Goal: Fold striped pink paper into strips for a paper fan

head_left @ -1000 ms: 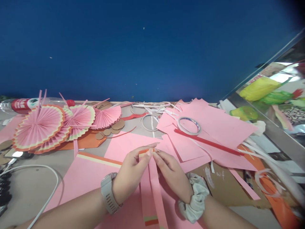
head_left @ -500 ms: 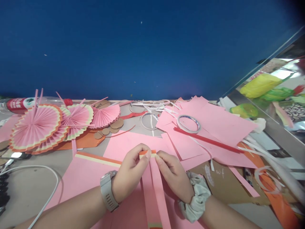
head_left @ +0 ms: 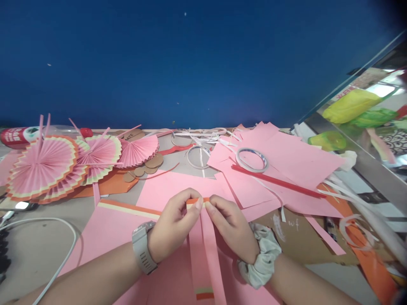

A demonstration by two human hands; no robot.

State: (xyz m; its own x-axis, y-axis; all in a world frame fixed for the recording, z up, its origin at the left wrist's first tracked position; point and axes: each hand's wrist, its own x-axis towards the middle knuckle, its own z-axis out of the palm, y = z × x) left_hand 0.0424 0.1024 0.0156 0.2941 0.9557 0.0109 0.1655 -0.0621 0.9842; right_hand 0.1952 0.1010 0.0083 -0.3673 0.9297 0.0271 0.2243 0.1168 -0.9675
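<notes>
The left hand and right hand sit close together, each pinching the far end of a long folded pink paper strip with orange-and-cream bands. The strip extends toward the person, over a flat pink paper sheet with an orange-and-cream edge. Round pleated pink paper fans lie leftward.

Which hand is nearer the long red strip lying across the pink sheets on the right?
Right. The right hand is on the wearer's side of the long red strip, toward its left end; the left hand is farther left, across the folded pink paper.
</notes>
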